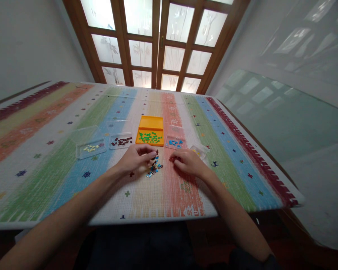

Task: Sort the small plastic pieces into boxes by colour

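My left hand is closed in a pinch just above a small mixed pile of tiny pieces, blue, brown and pale. What sits between its fingertips is too small to make out. To the right of the pile, my right hand rests near the cloth with its fingers curled together, and their contents are hidden. Beyond the hands, an orange box with its lid laid back holds many green pieces. Small blue pieces lie in a clear box next to it.
A clear box of dark brown pieces stands left of the orange one. Farther left, another clear box holds pale yellow pieces. Behind my right hand is a clear box with yellow pieces. A striped tablecloth covers the table.
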`<control>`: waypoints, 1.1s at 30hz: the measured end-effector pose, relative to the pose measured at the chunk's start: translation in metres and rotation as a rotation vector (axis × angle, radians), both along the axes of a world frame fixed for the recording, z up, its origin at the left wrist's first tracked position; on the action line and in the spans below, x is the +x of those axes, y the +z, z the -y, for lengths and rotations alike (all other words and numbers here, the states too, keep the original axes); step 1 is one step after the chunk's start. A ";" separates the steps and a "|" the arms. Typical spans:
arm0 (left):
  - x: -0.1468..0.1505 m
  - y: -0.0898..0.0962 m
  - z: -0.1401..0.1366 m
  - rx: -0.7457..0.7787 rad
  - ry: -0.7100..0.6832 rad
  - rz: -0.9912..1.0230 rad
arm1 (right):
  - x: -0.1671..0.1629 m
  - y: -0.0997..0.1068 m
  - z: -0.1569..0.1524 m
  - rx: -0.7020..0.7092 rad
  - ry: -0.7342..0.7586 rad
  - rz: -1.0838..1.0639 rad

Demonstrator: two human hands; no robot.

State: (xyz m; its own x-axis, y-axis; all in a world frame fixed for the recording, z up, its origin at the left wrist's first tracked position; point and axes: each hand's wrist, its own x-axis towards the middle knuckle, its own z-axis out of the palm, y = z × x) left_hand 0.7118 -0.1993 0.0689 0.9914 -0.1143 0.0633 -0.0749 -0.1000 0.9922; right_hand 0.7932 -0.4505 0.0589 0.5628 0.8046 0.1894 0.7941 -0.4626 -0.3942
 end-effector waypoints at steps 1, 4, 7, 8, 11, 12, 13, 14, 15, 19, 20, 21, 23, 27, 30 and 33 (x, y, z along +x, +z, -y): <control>0.000 -0.002 -0.003 -0.097 0.032 -0.082 | 0.000 0.000 0.000 -0.005 0.000 0.001; -0.001 -0.006 -0.011 -0.298 0.143 -0.226 | 0.000 0.000 0.000 -0.023 -0.004 0.003; -0.003 -0.007 -0.017 -0.388 0.242 -0.274 | -0.001 0.001 0.000 -0.036 -0.011 0.010; -0.004 -0.008 -0.018 -0.403 0.262 -0.284 | -0.001 0.001 0.000 -0.039 -0.014 0.014; -0.009 -0.009 -0.020 -0.398 0.295 -0.283 | -0.002 0.001 0.000 -0.049 -0.016 0.027; -0.011 -0.009 -0.020 -0.367 0.291 -0.274 | -0.002 0.002 -0.001 -0.055 -0.015 0.032; -0.013 -0.011 -0.021 -0.317 0.278 -0.266 | -0.002 0.002 -0.001 -0.064 -0.013 0.037; -0.015 -0.012 -0.021 -0.250 0.264 -0.258 | -0.002 0.002 -0.001 -0.072 -0.011 0.040; -0.017 -0.014 -0.021 -0.167 0.244 -0.253 | -0.002 0.002 -0.001 -0.080 -0.009 0.043; -0.023 -0.016 -0.021 0.261 0.169 -0.102 | -0.002 0.002 -0.001 -0.092 -0.012 0.045; -0.023 -0.016 -0.021 0.367 0.156 -0.026 | -0.002 0.002 -0.001 -0.093 -0.013 0.046; -0.023 -0.016 -0.021 0.461 0.144 0.052 | -0.002 0.002 -0.002 -0.095 -0.015 0.045; -0.024 -0.015 -0.020 0.604 0.130 0.184 | -0.003 0.002 -0.002 -0.101 -0.013 0.044; -0.027 -0.019 -0.020 0.808 0.100 0.352 | -0.002 0.002 -0.002 -0.108 -0.005 0.042; -0.029 -0.021 -0.021 0.846 0.087 0.398 | -0.002 0.002 -0.002 -0.103 0.004 0.044; -0.029 -0.021 -0.025 0.770 0.081 0.397 | -0.002 0.002 -0.001 -0.099 0.002 0.050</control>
State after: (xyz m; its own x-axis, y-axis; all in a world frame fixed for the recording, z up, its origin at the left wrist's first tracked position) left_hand 0.6824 -0.1743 0.0483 0.9192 -0.1975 0.3407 -0.3649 -0.7526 0.5482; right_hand 0.7910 -0.4491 0.0608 0.5527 0.8221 0.1368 0.8129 -0.4956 -0.3060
